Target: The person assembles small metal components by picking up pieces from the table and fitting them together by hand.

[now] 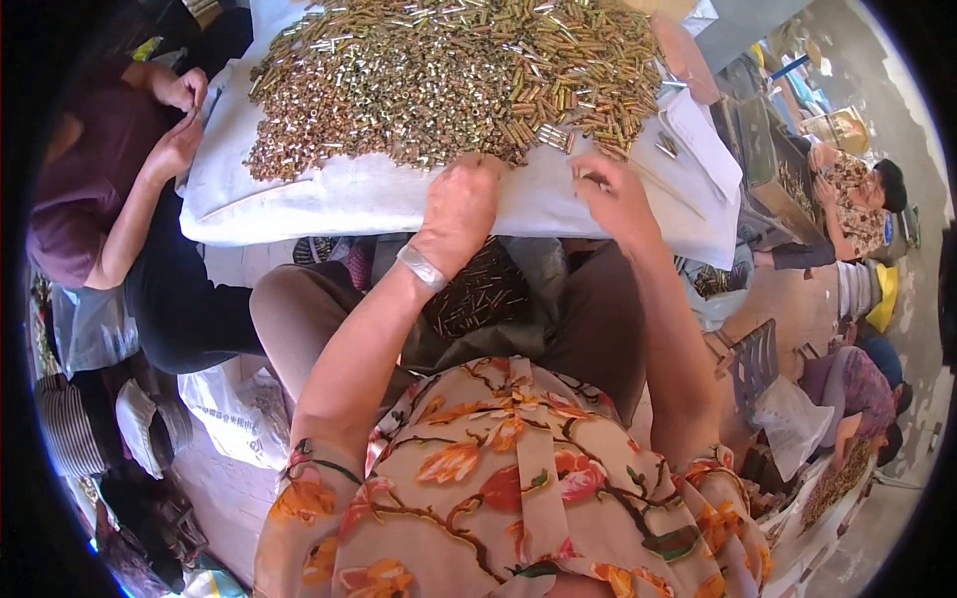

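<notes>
On the white cloth-covered table [329, 204] lies a wide heap of small brass-coloured metal parts. Short nut-like pieces [329, 115] make up its left and middle, and longer slim cylinders [588, 70] its right. My left hand [464, 204] is closed at the heap's near edge, its fingertips among the parts; what they grip is hidden. To its right, my right hand [615, 194] is curled with thumb and fingers pinched over the cloth, and I cannot make out what is in it. Beside it, a few silvery cylinders [554, 138] lie side by side.
A dark bag of slim metal pieces [478, 294] sits between my knees. At the left, a co-worker's hands [179, 125] meet at the table edge. White paper [703, 140] and a thin stick [658, 184] lie at the right. Other people sit farther right, near a metal bin [763, 149].
</notes>
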The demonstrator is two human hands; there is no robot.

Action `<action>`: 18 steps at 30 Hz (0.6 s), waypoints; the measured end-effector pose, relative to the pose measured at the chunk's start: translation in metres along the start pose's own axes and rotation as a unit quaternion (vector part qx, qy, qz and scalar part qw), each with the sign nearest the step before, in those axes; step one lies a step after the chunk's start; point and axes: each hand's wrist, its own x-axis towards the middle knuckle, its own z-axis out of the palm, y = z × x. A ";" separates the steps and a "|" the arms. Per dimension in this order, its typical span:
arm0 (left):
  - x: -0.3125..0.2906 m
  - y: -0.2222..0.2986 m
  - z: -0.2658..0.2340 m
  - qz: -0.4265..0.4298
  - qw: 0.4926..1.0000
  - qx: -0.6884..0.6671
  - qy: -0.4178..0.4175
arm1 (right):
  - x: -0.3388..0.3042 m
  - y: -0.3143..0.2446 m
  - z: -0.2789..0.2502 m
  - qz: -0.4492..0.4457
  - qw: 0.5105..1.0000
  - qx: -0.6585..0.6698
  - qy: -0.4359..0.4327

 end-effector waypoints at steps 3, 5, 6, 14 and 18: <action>-0.016 -0.007 -0.014 -0.079 0.958 -0.273 -0.037 | -0.038 -0.042 -0.001 0.140 0.951 0.262 -0.087; -0.033 -0.001 -0.020 -0.268 0.703 -0.654 -0.079 | -0.055 -0.057 0.002 0.168 0.922 0.330 -0.114; -0.041 0.003 -0.024 -0.269 0.703 -0.654 -0.079 | -0.061 -0.062 0.004 0.150 0.921 0.343 -0.110; -0.081 0.031 -0.055 -0.279 0.567 -0.775 -0.003 | -0.092 -0.082 0.036 -0.008 0.960 0.279 -0.005; -0.086 0.036 -0.055 -0.256 0.580 -0.773 0.019 | -0.099 -0.084 0.038 -0.027 0.967 0.252 -0.002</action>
